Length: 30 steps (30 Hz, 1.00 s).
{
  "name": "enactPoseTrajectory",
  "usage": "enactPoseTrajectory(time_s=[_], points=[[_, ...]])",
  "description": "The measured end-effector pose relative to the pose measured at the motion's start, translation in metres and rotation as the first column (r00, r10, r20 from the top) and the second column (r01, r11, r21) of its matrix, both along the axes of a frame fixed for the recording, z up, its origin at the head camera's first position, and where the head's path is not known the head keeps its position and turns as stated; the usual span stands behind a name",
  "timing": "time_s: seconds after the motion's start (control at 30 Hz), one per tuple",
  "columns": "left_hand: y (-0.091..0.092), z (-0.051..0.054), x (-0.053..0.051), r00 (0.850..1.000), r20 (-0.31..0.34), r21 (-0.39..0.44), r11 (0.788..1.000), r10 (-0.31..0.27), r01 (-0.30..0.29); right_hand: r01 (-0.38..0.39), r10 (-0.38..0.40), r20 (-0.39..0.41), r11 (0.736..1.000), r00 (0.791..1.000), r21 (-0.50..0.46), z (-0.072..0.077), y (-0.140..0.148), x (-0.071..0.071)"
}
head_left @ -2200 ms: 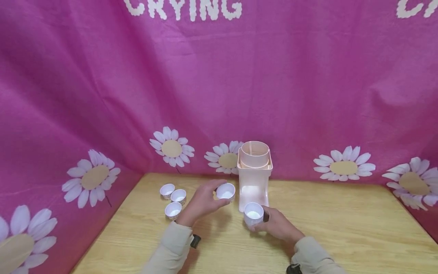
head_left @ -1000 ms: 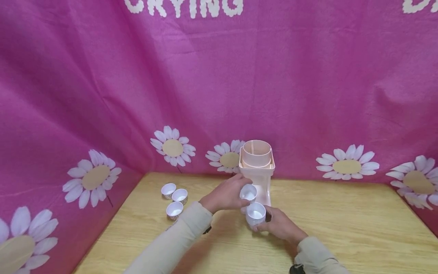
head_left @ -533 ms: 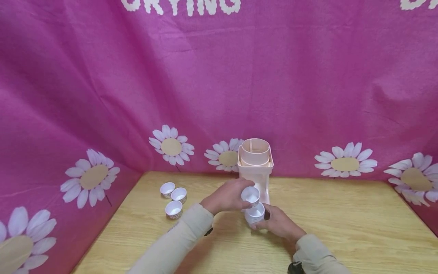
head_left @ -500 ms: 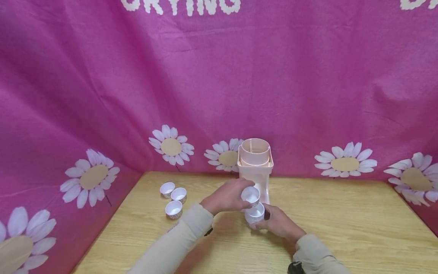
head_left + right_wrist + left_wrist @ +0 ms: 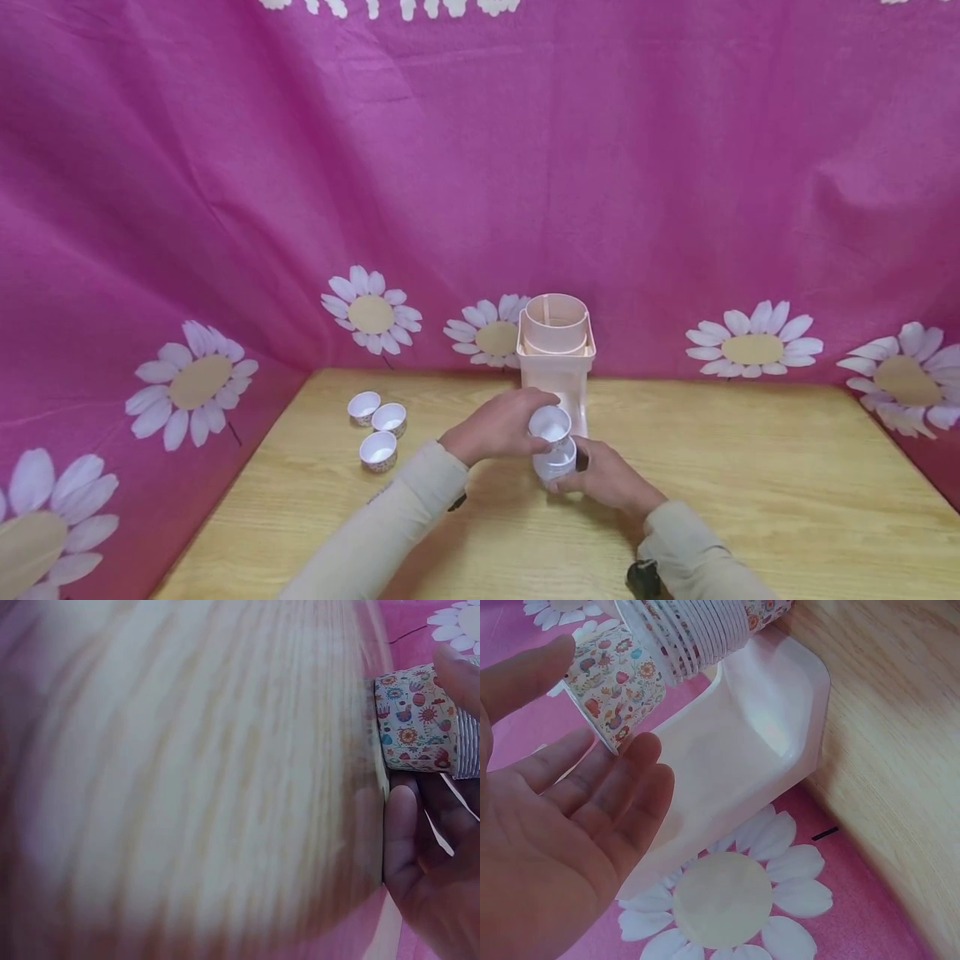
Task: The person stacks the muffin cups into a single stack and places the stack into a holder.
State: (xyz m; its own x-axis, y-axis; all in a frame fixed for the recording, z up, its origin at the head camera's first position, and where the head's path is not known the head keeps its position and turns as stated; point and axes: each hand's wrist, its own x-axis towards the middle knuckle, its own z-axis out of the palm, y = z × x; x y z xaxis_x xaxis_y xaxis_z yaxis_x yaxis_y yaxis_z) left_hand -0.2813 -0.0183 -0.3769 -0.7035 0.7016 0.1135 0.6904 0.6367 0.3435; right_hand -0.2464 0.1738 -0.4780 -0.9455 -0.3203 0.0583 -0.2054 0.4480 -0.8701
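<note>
One cup (image 5: pixel 550 425), pinched in the left hand (image 5: pixel 501 427), is just over the cup stack (image 5: pixel 551 468) the right hand (image 5: pixel 611 477) grips.

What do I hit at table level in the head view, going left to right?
Three loose cups → left hand → the single cup it pinches → right hand → right sleeve.

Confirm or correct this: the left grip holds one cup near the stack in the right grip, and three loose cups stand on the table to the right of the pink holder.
Wrong side. The head view shows the three loose cups on the table left of the pink holder; the left grip does hold one cup near the stack in the right grip.
</note>
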Motion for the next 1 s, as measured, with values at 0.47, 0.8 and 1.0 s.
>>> enactPoseTrajectory(time_s=[0.47, 0.8, 1.0], points=[[0.0071, -0.0006, 0.0029, 1.000, -0.021, -0.102, 0.995, -0.007, 0.005, 0.006, -0.006, 0.000, 1.000, 1.000, 0.019, -0.0012, -0.0006, 0.0001], [0.0092, -0.0012, 0.0037, 1.000, -0.002, -0.116, 0.993, -0.011, 0.011, 0.008, -0.008, -0.010, 1.000, 1.000, 0.025, -0.0006, -0.0011, -0.0004], [0.0100, -0.0027, 0.0043, 1.000, 0.005, -0.128, 0.992, -0.004, 0.005, 0.004, -0.004, -0.002, 1.000, 1.000, 0.019, -0.0009, 0.0004, -0.0005]])
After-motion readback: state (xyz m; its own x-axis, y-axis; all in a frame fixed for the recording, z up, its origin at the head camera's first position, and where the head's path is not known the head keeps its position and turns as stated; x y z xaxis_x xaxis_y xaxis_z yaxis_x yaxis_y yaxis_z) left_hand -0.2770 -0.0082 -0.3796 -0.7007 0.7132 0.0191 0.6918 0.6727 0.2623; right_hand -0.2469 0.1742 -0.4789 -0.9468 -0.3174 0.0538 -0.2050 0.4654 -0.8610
